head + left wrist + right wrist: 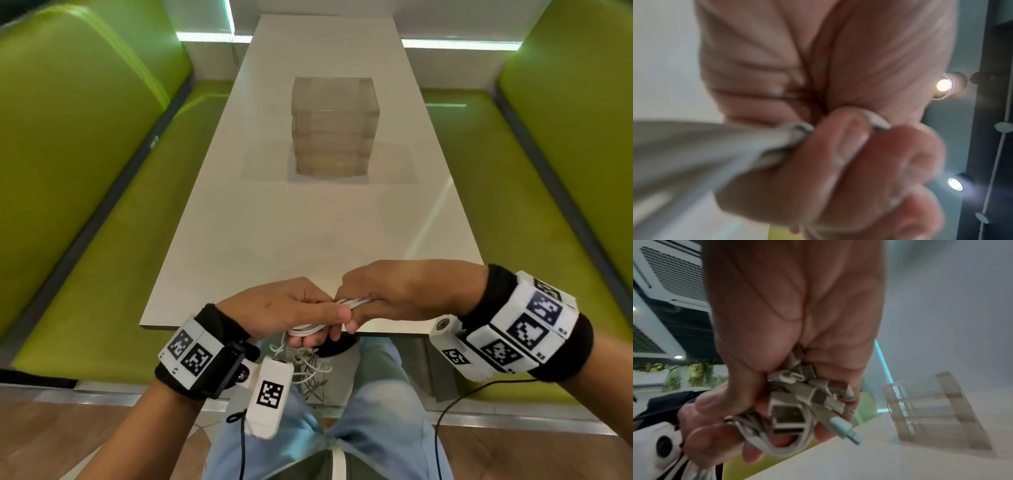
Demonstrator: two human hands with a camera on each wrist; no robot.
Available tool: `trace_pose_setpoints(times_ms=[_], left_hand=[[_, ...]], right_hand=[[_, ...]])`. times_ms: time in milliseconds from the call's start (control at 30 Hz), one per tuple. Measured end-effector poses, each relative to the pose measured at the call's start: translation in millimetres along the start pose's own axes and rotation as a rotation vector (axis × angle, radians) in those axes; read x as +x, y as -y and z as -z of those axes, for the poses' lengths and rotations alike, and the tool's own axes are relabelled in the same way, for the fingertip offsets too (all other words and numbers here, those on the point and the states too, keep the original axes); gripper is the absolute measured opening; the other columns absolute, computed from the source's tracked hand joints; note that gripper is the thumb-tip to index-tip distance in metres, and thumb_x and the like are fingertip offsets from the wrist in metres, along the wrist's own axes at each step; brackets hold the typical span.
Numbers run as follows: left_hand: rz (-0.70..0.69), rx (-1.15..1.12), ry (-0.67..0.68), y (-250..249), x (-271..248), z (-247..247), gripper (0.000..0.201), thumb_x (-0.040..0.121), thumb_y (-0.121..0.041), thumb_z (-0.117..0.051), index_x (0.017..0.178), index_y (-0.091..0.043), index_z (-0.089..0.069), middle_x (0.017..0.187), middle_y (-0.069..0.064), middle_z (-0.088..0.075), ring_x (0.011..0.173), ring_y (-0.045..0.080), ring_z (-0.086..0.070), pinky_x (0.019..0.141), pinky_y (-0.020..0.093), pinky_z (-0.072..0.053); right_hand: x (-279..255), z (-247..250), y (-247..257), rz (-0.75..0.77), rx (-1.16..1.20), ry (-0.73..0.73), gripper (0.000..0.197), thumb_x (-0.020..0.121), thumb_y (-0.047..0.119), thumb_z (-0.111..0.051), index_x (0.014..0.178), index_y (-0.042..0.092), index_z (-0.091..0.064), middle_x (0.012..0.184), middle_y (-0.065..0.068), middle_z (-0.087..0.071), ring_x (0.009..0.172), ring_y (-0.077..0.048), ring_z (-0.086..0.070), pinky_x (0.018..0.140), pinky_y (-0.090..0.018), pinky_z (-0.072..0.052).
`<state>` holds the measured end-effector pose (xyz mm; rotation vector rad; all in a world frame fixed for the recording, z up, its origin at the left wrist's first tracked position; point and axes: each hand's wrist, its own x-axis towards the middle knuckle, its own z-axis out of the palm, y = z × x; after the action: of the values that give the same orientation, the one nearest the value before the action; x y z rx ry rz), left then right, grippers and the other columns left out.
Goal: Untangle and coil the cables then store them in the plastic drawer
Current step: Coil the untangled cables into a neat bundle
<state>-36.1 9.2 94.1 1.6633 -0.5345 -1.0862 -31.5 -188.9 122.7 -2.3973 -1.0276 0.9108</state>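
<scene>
A bunch of white cables (352, 302) runs between both hands just above the near edge of the table. My left hand (305, 320) grips the cable loops (781, 139), and loose strands (308, 366) dangle below it over my lap. My right hand (363, 301) clutches the bundled ends, where several white plugs (807, 399) and one pale blue plug (846, 428) stick out of the fist. The clear plastic drawer unit (334, 126) stands upright at the middle of the table, well beyond both hands, with its drawers pushed in.
The long white table (308, 233) runs away from me between green padded benches (85, 171) on both sides. A black wire (455, 404) hangs from the right wrist camera. Wooden floor lies below my knees.
</scene>
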Motion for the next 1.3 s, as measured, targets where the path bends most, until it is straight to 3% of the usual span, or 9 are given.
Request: trace_pose_setpoints(times_ms=[200, 333, 467, 600, 667, 867, 1033, 1133, 1300], left_hand=[[0.020, -0.012, -0.029, 0, 0, 3, 0.032, 0.092, -0.038, -0.056, 0.082, -0.011, -0.070, 0.055, 0.002, -0.054, 0.043, 0.012, -0.041, 0.049, 0.022, -0.036], [0.014, -0.018, -0.061, 3, 5, -4, 0.039, 0.092, -0.038, -0.056, 0.081, -0.003, -0.068, 0.056, 0.006, -0.053, 0.041, 0.011, -0.041, 0.047, 0.022, -0.035], [-0.046, -0.015, -0.108, -1, 7, -8, 0.039, 0.096, -0.034, -0.050, 0.082, -0.002, -0.067, 0.057, 0.001, -0.053, 0.040, 0.008, -0.039, 0.046, 0.021, -0.033], [-0.082, -0.013, -0.044, -6, 4, -12, 0.040, 0.101, -0.024, -0.042, 0.070, -0.029, -0.068, 0.049, -0.008, -0.056, 0.040, 0.004, -0.039, 0.050, 0.030, -0.029], [-0.058, 0.001, -0.012, -6, 4, -11, 0.033, 0.098, -0.033, -0.046, 0.077, -0.022, -0.068, 0.051, -0.007, -0.055, 0.046, 0.010, -0.046, 0.054, 0.029, -0.036], [-0.007, 0.195, 0.021, -1, 4, -5, 0.053, 0.084, -0.061, -0.051, 0.091, -0.010, -0.065, 0.074, 0.002, -0.070, 0.070, 0.019, -0.063, 0.080, 0.039, -0.050], [-0.072, 0.266, -0.087, 7, 6, -5, 0.049, 0.095, -0.051, -0.040, 0.087, -0.009, -0.064, 0.062, 0.015, -0.051, 0.051, 0.015, -0.044, 0.052, 0.021, -0.038], [-0.114, 0.230, -0.094, 12, 6, -5, 0.057, 0.093, -0.056, -0.038, 0.092, -0.006, -0.064, 0.075, 0.033, -0.054, 0.054, 0.022, -0.042, 0.051, 0.021, -0.036], [-0.172, 0.151, -0.090, 18, 8, -5, 0.062, 0.090, -0.058, -0.041, 0.092, -0.001, -0.063, 0.073, 0.034, -0.052, 0.054, 0.036, -0.041, 0.052, 0.028, -0.036]], right_hand=[[-2, -10, -4, 0.038, -0.090, -0.190, 0.024, 0.093, 0.033, -0.054, 0.098, 0.012, -0.065, 0.087, -0.002, -0.047, 0.081, -0.015, -0.045, 0.075, -0.027, -0.038], [-1, -11, -14, 0.126, -0.249, -0.306, 0.025, 0.090, 0.040, -0.050, 0.088, 0.022, -0.069, 0.109, -0.005, -0.046, 0.101, -0.018, -0.041, 0.087, -0.025, -0.035], [0, 1, -12, 0.000, 0.127, -0.099, 0.012, 0.091, 0.028, -0.057, 0.089, 0.018, -0.064, 0.088, 0.000, -0.066, 0.075, -0.010, -0.057, 0.066, -0.022, -0.045], [-3, 6, -9, -0.087, 0.374, 0.106, 0.013, 0.093, 0.022, -0.057, 0.090, 0.010, -0.063, 0.070, -0.001, -0.063, 0.060, -0.019, -0.059, 0.054, -0.027, -0.043], [-4, 6, -8, -0.078, 0.395, 0.109, 0.019, 0.093, 0.021, -0.058, 0.089, 0.003, -0.061, 0.064, 0.001, -0.057, 0.051, -0.015, -0.051, 0.052, -0.029, -0.042], [-6, 3, -8, -0.095, 0.393, 0.111, 0.019, 0.092, 0.026, -0.059, 0.073, 0.021, -0.058, 0.056, 0.007, -0.049, 0.043, -0.008, -0.042, 0.043, -0.024, -0.038], [-5, -1, -5, -0.088, 0.448, 0.100, 0.036, 0.090, 0.045, -0.049, 0.085, 0.012, -0.063, 0.053, 0.009, -0.047, 0.040, -0.006, -0.040, 0.043, -0.025, -0.036], [-6, -3, -5, -0.048, 0.497, 0.089, 0.036, 0.096, 0.033, -0.048, 0.088, -0.001, -0.058, 0.047, 0.011, -0.047, 0.038, -0.007, -0.040, 0.045, -0.028, -0.035], [-9, -4, -4, -0.055, 0.546, 0.085, 0.032, 0.093, 0.027, -0.054, 0.088, -0.004, -0.055, 0.054, 0.003, -0.046, 0.041, -0.013, -0.040, 0.041, -0.025, -0.034]])
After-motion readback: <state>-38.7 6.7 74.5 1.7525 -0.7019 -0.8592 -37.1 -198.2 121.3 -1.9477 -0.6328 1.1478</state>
